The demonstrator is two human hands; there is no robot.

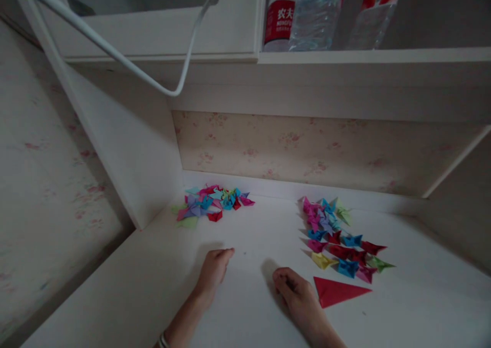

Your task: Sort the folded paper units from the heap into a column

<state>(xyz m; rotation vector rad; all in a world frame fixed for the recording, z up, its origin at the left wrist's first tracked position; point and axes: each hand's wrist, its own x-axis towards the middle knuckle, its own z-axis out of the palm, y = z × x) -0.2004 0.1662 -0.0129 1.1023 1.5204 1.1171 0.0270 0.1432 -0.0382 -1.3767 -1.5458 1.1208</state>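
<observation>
My left hand (215,270) hovers just over the white tabletop, its fingers drawn together with the thumb on top; nothing shows in it. To the right, my right hand (296,290) is curled with thumb and forefinger bent into a loop, and no object is visible in it. Close beside the right hand lies a flat red folded paper triangle (339,291), its point to the right. Beyond it, small folded paper pieces in several colours, such as a yellow one (322,260) and a blue one (348,268), sit in loose rows.
At the back left is a heap of colourful folded paper (209,204). A white side panel (134,148) and flowered wall (268,146) bound the table (153,297). Overhead, a shelf (368,56) bears plastic bottles (316,15), and a white cable (126,64) hangs down.
</observation>
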